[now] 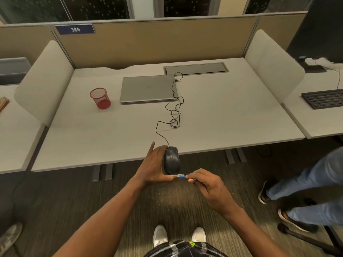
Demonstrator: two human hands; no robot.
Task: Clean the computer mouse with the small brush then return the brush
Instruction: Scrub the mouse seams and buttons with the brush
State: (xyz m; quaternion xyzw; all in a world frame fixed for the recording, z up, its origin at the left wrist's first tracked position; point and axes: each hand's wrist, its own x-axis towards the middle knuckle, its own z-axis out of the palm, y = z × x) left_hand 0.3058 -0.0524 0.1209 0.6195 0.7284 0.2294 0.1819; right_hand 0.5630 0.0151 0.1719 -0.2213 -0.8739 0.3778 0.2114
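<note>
The person stands at the near edge of a grey desk [222, 115] and holds a black mouse [171, 160] in the left hand [154, 167]. The mouse is lifted in front of the desk edge, with its top side to the camera and its front end away from the person. The left fingers are curled around the left side and under the mouse, and the thumb lies below its rear end; the index finger points up and is apart from the body of the mouse. The cable [174, 108] goes from the front of the mouse over the desk in several loose loops, up to the right side of a closed laptop [148, 89].

The right hand [209, 188] pinches a small blue brush [182, 176] between the thumb and the fingertips. The fingers are narrow and closed on the handle, so only the short front part of the brush shows. Its tip is just under the rear end of the mouse and beside the left thumb; whether it touches the mouse, one cannot tell.

A red mesh cup [100, 98] stands on the desk to the left of the laptop, well apart from both hands.
</note>
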